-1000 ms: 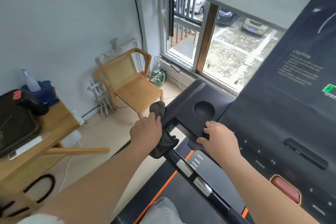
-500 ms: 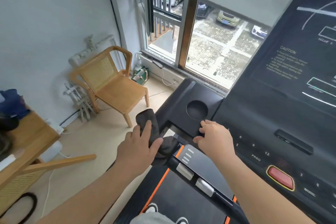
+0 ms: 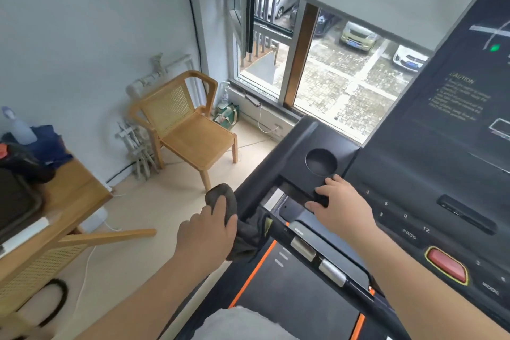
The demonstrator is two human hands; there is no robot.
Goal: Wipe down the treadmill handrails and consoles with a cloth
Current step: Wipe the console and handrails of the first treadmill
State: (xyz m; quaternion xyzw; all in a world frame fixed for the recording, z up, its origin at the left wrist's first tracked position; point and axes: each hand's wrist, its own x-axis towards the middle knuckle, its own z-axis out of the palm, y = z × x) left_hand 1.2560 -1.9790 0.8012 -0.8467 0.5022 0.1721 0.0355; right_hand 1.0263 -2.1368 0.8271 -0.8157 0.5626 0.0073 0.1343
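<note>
My left hand [image 3: 205,232] is clamped on a dark grey cloth [image 3: 220,196], with fingers and thumb curled round it. It sits down and to the left of the round cup holder [image 3: 321,162], which is sunk into the black treadmill console [image 3: 441,168]. The cloth is bunched over the end of the left handrail and hides it. One fold bulges above my knuckles and another hangs under my thumb.

My right hand [image 3: 342,207] rests just below the cup holder on the console's ledge. Its fingers are apart and lie on the surface, and they hold nothing.

Further below the cup holder, two silver grip pads [image 3: 303,248] sit on a dark crossbar. Beneath them is the black belt deck [image 3: 289,301] with its orange edge stripe. A red button [image 3: 445,265] lies down and to the right of the cup holder.

Well to the left of the cup holder, a wooden chair [image 3: 187,129] stands by the pale wall. Farther left is a wooden table [image 3: 69,201] with a spray bottle [image 3: 16,124] on it. Above the cup holder, a window [image 3: 331,77] looks out onto parked cars.
</note>
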